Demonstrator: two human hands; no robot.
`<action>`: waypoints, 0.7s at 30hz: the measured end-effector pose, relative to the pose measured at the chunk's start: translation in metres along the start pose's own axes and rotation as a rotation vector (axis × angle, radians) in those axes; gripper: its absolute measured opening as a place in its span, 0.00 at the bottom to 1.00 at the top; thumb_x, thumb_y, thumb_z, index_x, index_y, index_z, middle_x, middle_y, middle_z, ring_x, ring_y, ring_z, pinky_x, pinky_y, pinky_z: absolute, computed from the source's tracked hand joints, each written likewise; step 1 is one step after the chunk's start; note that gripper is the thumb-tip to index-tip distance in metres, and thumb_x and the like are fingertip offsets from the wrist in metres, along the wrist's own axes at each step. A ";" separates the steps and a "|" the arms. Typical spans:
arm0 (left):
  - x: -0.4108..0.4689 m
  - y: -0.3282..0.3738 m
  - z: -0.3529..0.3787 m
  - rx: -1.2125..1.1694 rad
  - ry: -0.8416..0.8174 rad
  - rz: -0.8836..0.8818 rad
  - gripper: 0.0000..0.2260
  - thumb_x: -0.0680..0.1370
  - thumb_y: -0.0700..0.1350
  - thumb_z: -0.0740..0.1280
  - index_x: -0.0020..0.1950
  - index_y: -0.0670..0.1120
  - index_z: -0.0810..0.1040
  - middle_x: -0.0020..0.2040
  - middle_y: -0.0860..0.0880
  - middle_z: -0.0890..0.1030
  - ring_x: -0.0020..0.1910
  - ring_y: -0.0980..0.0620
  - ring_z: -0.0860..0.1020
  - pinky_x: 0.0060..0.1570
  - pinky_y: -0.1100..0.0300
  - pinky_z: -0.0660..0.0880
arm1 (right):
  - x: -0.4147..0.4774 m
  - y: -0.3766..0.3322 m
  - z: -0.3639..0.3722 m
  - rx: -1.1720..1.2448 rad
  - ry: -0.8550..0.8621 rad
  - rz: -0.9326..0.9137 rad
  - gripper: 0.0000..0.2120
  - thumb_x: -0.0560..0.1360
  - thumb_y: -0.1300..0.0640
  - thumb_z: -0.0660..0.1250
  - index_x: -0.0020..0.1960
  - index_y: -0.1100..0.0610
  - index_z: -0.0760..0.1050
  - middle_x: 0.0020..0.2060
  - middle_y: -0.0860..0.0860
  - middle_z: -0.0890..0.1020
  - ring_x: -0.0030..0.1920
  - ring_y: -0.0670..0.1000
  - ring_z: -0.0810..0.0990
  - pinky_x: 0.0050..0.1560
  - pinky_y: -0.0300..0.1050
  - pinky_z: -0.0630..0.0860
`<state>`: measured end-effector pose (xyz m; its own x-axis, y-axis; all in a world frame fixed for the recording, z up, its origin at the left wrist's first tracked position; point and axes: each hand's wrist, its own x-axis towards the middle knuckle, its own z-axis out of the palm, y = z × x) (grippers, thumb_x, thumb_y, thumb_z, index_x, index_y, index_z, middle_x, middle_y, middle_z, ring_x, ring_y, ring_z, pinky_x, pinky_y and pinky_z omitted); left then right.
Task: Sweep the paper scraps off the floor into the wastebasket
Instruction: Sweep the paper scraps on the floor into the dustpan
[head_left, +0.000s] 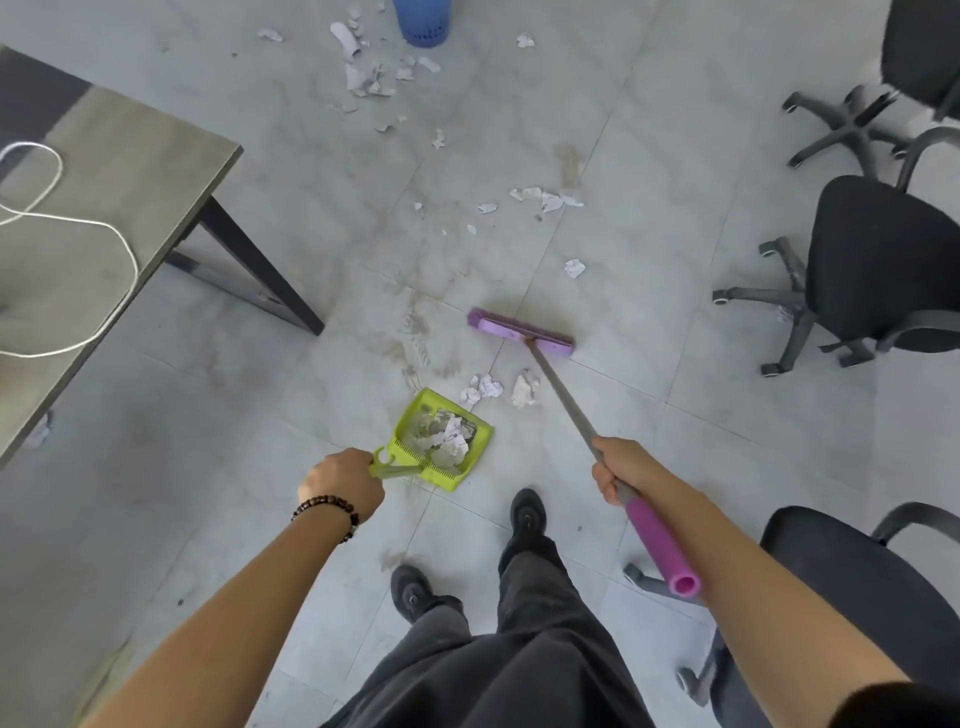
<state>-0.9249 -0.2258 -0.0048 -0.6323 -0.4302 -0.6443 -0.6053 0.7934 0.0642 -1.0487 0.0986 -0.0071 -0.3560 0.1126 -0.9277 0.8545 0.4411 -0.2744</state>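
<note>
Left hand (343, 486) grips green dustpan (444, 441) handle, frame centre, scraps inside. Right hand (621, 467) grips broom (522, 332) shaft. Paper scraps (483, 387) between. Blue wastebasket (422, 23) at top edge.
</note>
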 end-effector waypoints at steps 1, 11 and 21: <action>0.001 0.001 0.002 0.000 0.007 0.008 0.06 0.75 0.45 0.61 0.45 0.52 0.78 0.41 0.50 0.80 0.42 0.46 0.79 0.35 0.60 0.73 | 0.003 -0.003 0.011 -0.036 -0.001 -0.023 0.14 0.80 0.57 0.55 0.39 0.60 0.70 0.24 0.54 0.71 0.19 0.47 0.67 0.21 0.39 0.66; 0.011 0.013 -0.004 0.008 0.014 0.005 0.07 0.73 0.42 0.63 0.46 0.50 0.78 0.39 0.50 0.78 0.39 0.46 0.77 0.35 0.60 0.73 | -0.046 0.027 0.074 0.216 -0.268 0.320 0.17 0.81 0.54 0.57 0.34 0.58 0.65 0.20 0.48 0.68 0.14 0.43 0.65 0.15 0.32 0.63; 0.001 0.008 -0.004 -0.036 0.005 0.008 0.10 0.73 0.41 0.62 0.52 0.47 0.79 0.47 0.47 0.81 0.46 0.44 0.80 0.42 0.57 0.78 | -0.080 0.023 0.032 0.366 -0.395 0.245 0.10 0.81 0.48 0.61 0.54 0.54 0.67 0.22 0.46 0.66 0.16 0.42 0.66 0.13 0.33 0.64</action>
<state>-0.9325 -0.2219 -0.0020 -0.6395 -0.4265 -0.6396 -0.6171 0.7810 0.0963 -0.9885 0.0708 0.0529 -0.0236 -0.1986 -0.9798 0.9940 0.1004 -0.0443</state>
